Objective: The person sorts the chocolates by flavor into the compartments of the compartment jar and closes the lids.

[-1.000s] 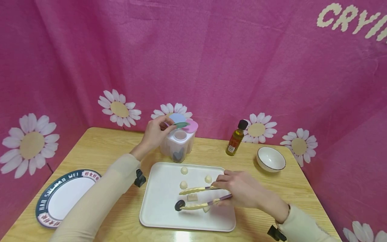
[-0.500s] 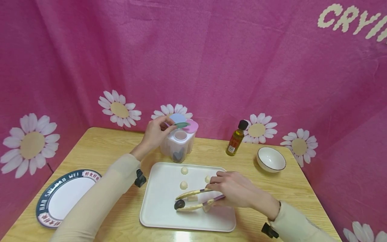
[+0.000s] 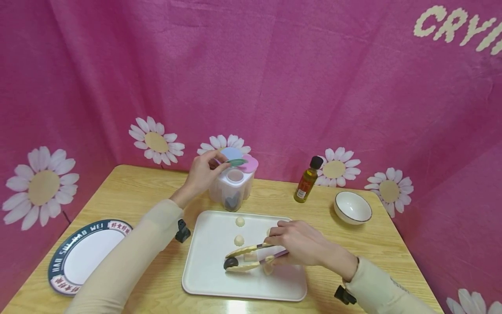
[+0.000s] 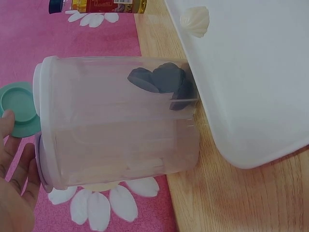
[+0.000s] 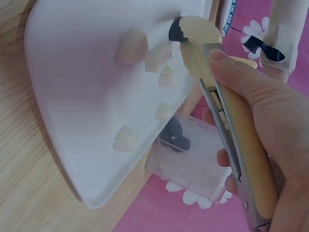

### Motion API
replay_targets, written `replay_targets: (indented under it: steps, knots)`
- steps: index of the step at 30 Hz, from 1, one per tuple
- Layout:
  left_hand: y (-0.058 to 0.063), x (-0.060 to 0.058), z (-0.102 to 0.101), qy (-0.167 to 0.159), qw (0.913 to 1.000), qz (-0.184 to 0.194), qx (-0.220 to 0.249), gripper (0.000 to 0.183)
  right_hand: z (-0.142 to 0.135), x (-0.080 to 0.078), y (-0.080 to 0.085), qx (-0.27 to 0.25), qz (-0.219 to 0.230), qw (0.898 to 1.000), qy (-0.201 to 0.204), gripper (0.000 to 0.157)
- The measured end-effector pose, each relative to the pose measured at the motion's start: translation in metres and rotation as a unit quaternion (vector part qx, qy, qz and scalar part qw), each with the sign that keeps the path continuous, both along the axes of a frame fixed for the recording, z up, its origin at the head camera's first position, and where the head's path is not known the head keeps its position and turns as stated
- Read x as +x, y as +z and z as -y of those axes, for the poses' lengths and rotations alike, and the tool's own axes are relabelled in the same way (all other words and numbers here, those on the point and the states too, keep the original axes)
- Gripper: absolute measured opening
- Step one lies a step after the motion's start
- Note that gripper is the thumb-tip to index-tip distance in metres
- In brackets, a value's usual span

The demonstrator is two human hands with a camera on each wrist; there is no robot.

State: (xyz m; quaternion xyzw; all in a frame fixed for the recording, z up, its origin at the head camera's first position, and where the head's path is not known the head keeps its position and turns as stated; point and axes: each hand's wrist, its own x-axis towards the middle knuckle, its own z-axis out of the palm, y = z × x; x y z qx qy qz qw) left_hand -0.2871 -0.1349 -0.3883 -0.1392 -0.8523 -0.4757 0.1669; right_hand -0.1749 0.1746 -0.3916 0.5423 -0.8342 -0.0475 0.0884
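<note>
My left hand (image 3: 204, 171) pinches the raised green lid (image 3: 237, 162) of a clear plastic container (image 3: 235, 192), whose round opening shows below the lid. Dark pieces (image 4: 166, 79) lie inside at the container's bottom. My right hand (image 3: 298, 245) grips a pair of tongs (image 5: 241, 145) with cream-coloured tips. Between those tips sits a dark, rounded piece (image 3: 230, 263), low over the white tray (image 3: 205, 279). In the right wrist view the tips overlap part of the dark piece (image 5: 177, 30).
Several small cream-coloured pieces (image 3: 239, 240) lie on the tray around the tongs. An oil bottle (image 3: 305, 183) and a white bowl (image 3: 352, 207) stand at the back right. On the left lies a dark-rimmed plate (image 3: 92, 257). A pink curtain (image 3: 251, 87) hangs behind the table.
My right hand and the tongs have moved a little left. The tong tips have drawn closer together around the dark piece, which has shifted slightly. My left hand stays on the green lid.
</note>
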Motion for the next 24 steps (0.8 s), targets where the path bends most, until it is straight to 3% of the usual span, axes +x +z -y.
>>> replay_targets:
  steps: [9,24]
  knots:
    - [0.000,0.000,-0.001,0.001,1.0000,-0.004,0.002,0.014,-0.017,-0.011,0.015,-0.071,-0.001,0.997,-0.011,0.045]
    - [0.001,0.001,-0.002,0.004,1.0000,-0.003,-0.001,0.014,-0.035,-0.036,0.059,-0.160,-0.074,0.982,-0.068,0.051]
